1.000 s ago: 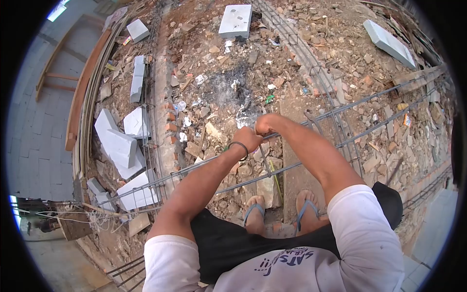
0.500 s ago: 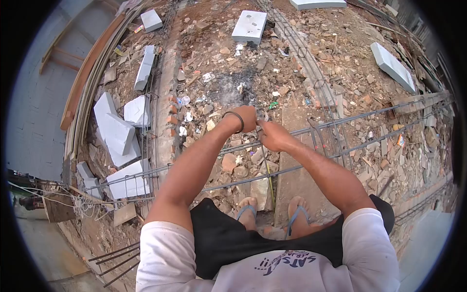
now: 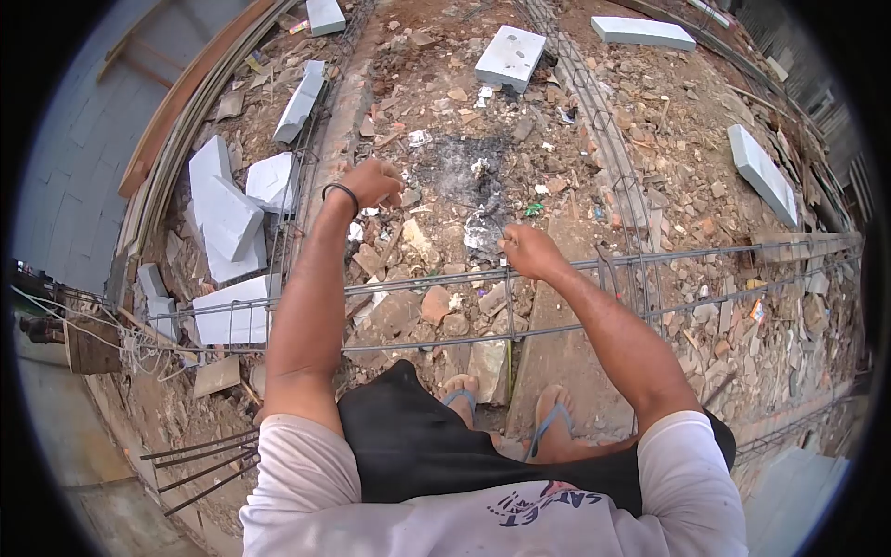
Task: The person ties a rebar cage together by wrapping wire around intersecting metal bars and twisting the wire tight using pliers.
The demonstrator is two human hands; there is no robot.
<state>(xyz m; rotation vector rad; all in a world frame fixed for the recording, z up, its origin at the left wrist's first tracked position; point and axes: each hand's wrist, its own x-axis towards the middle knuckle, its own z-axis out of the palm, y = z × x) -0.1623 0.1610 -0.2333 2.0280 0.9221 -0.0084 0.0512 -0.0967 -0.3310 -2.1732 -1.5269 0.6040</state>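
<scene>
My left hand [image 3: 373,183], with a dark band at the wrist, hovers over the rubble with its fingers apart and curled, and nothing shows in it. My right hand [image 3: 526,251] is closed just above the upper bar of the rebar cage [image 3: 464,278]; whatever its fingers pinch is too small to make out. The cage runs across in front of my legs, with a thin crosspiece [image 3: 510,311] joining its two long bars below my right hand.
White blocks [image 3: 227,218] lie at the left, with another block [image 3: 510,58] at the top and one [image 3: 762,174] at the right. Further rebar cages [image 3: 617,158] run away from me. Cut bar ends [image 3: 206,462] stick out at lower left. My sandalled feet [image 3: 551,423] stand behind the cage.
My hands, together over the bar before, have separated. The left has moved left and up, its fingers opening; the right stays near the bar. The camera view has shifted.
</scene>
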